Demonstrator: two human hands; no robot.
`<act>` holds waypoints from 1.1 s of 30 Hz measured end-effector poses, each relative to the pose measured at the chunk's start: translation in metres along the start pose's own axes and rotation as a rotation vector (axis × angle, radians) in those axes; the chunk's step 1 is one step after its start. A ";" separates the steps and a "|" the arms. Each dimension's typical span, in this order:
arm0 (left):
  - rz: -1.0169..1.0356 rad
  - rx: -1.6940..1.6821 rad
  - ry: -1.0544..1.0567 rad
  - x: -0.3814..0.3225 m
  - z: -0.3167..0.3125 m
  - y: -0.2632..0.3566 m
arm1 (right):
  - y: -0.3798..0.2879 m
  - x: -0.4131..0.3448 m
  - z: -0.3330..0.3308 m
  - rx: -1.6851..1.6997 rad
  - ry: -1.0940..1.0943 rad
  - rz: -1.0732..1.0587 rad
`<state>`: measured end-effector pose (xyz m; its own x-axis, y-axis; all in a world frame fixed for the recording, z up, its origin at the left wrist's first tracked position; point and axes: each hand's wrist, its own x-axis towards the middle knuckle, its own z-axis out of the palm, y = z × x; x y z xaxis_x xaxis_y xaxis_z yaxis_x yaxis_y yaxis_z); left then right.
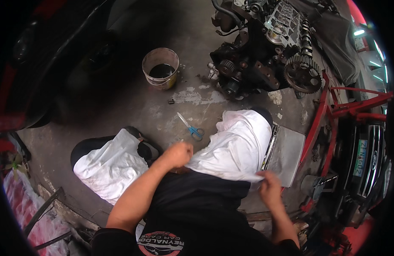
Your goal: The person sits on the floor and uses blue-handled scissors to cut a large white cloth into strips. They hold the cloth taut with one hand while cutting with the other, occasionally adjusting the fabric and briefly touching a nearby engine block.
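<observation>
A white cloth [241,144] lies draped in folds over my right thigh. My right hand [269,187] pinches its near right corner and pulls that edge taut. At the other end of this edge, my left hand [179,154] is closed in a fist at the cloth's left corner; its fingertips are hidden. A second white cloth [112,166] covers my left thigh, apart from both hands. On the concrete floor between my knees lie scissors [191,127] with blue handles, their blades slightly parted and pointing away from me.
A plastic bucket [160,68] holds dark liquid. Ahead right stands a partly dismantled engine [251,60] with a toothed pulley [303,75]. A thin rod tool [172,101] lies on the floor. Right are a metal tray [288,153], a red steel frame [320,118] and a car grille [372,160].
</observation>
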<state>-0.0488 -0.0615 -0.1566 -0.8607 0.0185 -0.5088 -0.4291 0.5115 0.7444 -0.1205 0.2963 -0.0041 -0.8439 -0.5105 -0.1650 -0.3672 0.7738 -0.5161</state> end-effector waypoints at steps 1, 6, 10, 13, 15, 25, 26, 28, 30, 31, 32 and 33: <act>-0.019 -0.008 -0.021 0.002 -0.023 0.015 | 0.008 0.010 -0.010 -0.005 0.079 0.019; 0.275 0.011 -0.071 -0.020 -0.068 0.101 | -0.027 0.054 -0.080 0.521 0.300 0.133; 0.525 0.020 0.168 -0.010 -0.003 0.119 | -0.064 0.060 -0.109 0.646 0.242 -0.027; 0.397 0.122 0.218 0.020 0.002 0.112 | -0.064 0.062 -0.128 0.677 0.211 -0.090; 0.277 0.018 0.395 0.028 -0.020 0.113 | -0.055 0.066 -0.139 0.658 0.273 -0.132; 0.522 0.065 -0.039 -0.017 -0.018 0.199 | -0.064 0.067 -0.131 0.789 0.359 -0.174; 0.508 0.115 0.025 -0.015 -0.006 0.200 | -0.066 0.069 -0.130 0.775 0.378 -0.170; 0.469 0.107 0.103 0.003 0.005 0.199 | -0.073 0.069 -0.134 0.720 0.369 -0.194; 0.510 0.107 0.279 0.027 0.010 0.191 | -0.077 0.070 -0.139 0.675 0.387 -0.206; 0.468 0.122 0.307 0.031 -0.004 0.192 | -0.073 0.071 -0.144 0.620 0.417 -0.204; 0.441 0.126 0.363 0.034 -0.021 0.193 | -0.067 0.072 -0.150 0.567 0.444 -0.202; 0.496 0.101 0.462 0.041 -0.038 0.187 | -0.062 0.073 -0.157 0.516 0.477 -0.202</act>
<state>-0.1751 0.0022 -0.0215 -0.9871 -0.0857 0.1349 0.0541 0.6150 0.7866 -0.2206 0.2702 0.1482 -0.9012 -0.3147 0.2981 -0.4015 0.3468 -0.8477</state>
